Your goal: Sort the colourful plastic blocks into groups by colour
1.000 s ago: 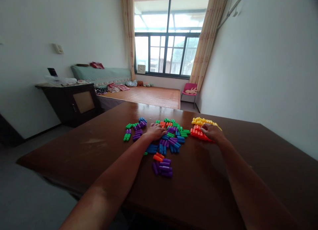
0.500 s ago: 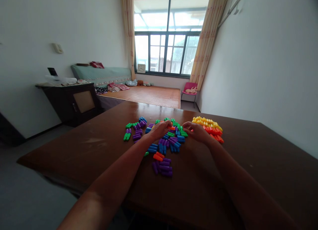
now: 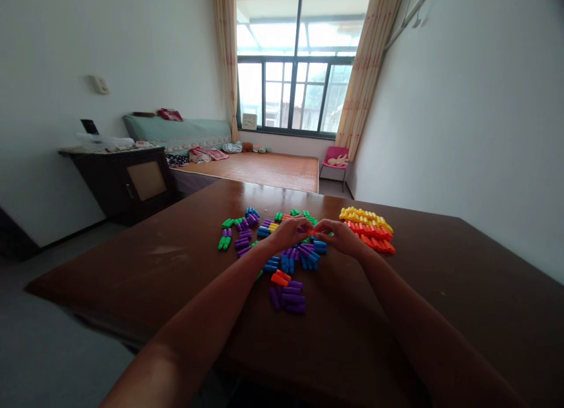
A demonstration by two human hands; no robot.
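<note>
Over a spread of small plastic pieces, my left hand [image 3: 291,230] and my right hand [image 3: 332,233] meet at the fingertips. Both pinch a small orange piece [image 3: 312,233] between them. Purple pieces [image 3: 294,299], blue pieces [image 3: 288,263] and green pieces [image 3: 224,243] lie loosely around and below my hands. A pair of orange pieces [image 3: 281,278] rests nearer to me. To the right of my right hand, yellow pieces [image 3: 365,216] and orange-red pieces [image 3: 374,237] lie in rows. My hands cover part of the mixed pieces.
The pieces lie on a brown table [image 3: 176,302]. Beyond it are a bed [image 3: 273,170], a pink chair [image 3: 337,158] and a window. A dark cabinet [image 3: 110,179] stands at the left.
My right hand has moved left, away from the orange-red rows, and now meets my left hand. The orange piece in my left hand is now between both hands' fingertips.
</note>
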